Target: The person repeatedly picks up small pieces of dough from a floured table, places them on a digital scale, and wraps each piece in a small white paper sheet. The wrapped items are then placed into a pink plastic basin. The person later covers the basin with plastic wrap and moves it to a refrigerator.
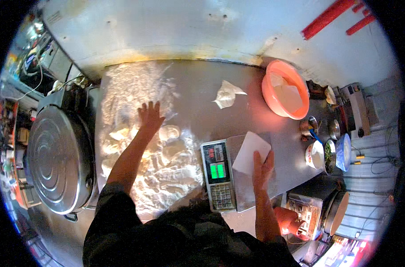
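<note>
My left hand (150,115), fingers spread, is over the thick flour (125,86) on the left part of the metal table (195,80). Floured dough pieces (169,132) lie just below and beside it. My right hand (263,168) is at the lower right edge of a white sheet or flat slab (250,150) on the plate of a digital scale (219,175); whether its fingers grip it cannot be told. The scale's green display is lit. A crumpled pale cloth or bag (227,95) lies farther back.
An orange plastic basin (270,96) with pale contents stands at the back right. Bowls, one with chopped greens (329,155), stand at the table's right end. A large round metal lidded pan (59,160) is at the left. A wall (175,30) borders the table's back.
</note>
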Action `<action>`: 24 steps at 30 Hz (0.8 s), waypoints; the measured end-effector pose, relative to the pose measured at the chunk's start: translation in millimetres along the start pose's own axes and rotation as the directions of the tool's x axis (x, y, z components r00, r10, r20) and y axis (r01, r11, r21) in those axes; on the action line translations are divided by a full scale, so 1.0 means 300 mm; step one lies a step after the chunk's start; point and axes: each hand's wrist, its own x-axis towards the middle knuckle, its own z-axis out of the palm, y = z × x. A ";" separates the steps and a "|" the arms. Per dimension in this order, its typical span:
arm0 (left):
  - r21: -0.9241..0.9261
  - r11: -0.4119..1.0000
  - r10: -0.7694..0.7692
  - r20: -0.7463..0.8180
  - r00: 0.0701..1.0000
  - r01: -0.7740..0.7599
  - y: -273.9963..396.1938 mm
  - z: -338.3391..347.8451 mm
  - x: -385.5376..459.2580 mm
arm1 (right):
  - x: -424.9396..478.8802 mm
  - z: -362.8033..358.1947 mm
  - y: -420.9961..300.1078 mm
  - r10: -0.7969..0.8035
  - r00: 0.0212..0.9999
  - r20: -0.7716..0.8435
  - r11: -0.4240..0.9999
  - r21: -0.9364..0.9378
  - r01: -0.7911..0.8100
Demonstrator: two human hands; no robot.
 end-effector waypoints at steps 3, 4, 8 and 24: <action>-0.152 0.979 0.098 -0.222 0.970 -0.133 0.062 -0.030 -0.052 | 0.226 0.045 0.048 -0.099 0.995 0.012 0.972 -0.211 0.099; -0.275 0.937 0.133 -0.283 0.950 -0.214 0.096 0.018 -0.039 | 0.309 0.082 0.052 -0.112 0.992 0.052 0.963 -0.239 0.121; -0.715 0.630 0.173 -0.253 0.952 -0.304 0.305 0.138 0.006 | 0.592 0.314 0.101 -0.333 0.921 0.203 0.812 -0.435 0.390; -0.791 -0.487 -0.196 0.513 0.835 0.371 0.858 0.181 0.303 | 0.823 0.716 0.163 -0.188 0.827 0.531 0.709 -0.509 0.488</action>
